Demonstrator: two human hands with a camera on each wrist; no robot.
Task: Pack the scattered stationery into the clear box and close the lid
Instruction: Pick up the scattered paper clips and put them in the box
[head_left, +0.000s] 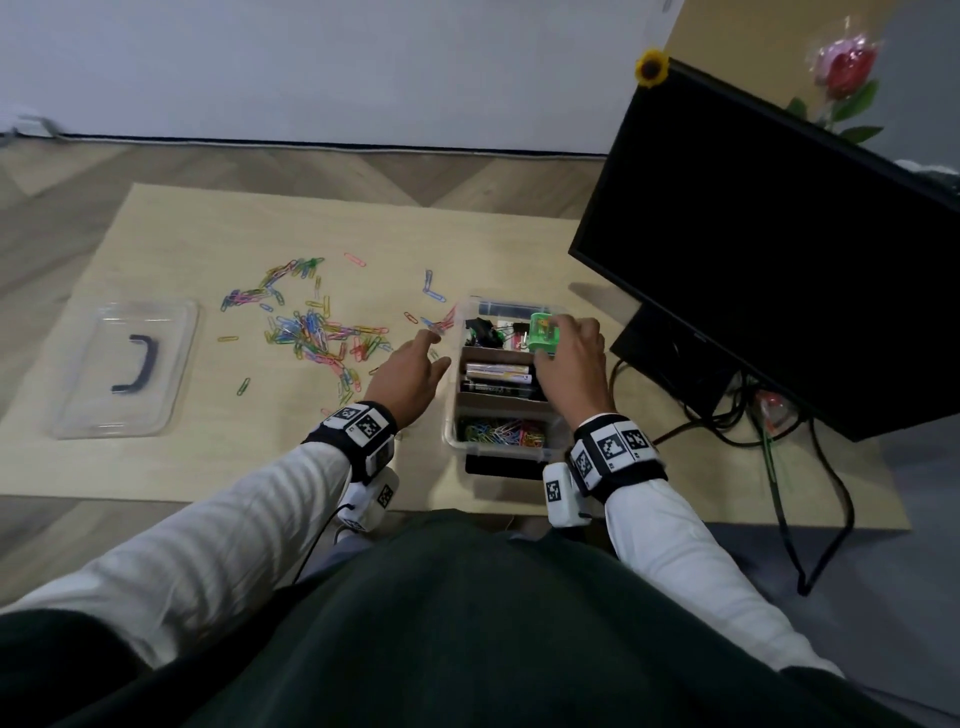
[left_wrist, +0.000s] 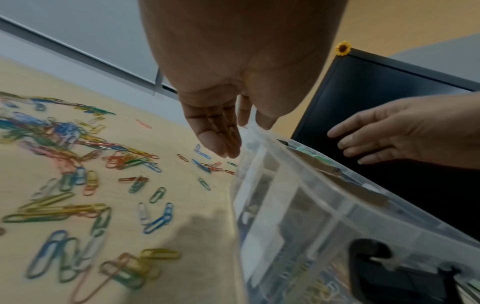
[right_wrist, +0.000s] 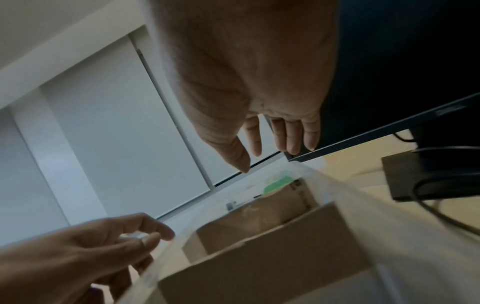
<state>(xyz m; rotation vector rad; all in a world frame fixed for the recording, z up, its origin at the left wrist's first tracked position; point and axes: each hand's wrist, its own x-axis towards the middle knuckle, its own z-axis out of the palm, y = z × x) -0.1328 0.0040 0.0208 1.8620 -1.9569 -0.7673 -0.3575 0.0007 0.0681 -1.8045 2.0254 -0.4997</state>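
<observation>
The clear box stands open at the table's centre, split by cardboard dividers. Its near section holds coloured paper clips, and the far section holds black binder clips and a green item. My right hand hovers over that green item with fingers straight, holding nothing; the right wrist view shows the item below the fingertips. My left hand reaches down beside the box's left wall, relaxed fingers just above loose paper clips. Many more clips lie scattered to the left. The clear lid rests at far left.
A black monitor on its stand rises right of the box, with cables trailing over the table's right end. A flat black object lies against the box's near side. The table's front edge is just below my wrists.
</observation>
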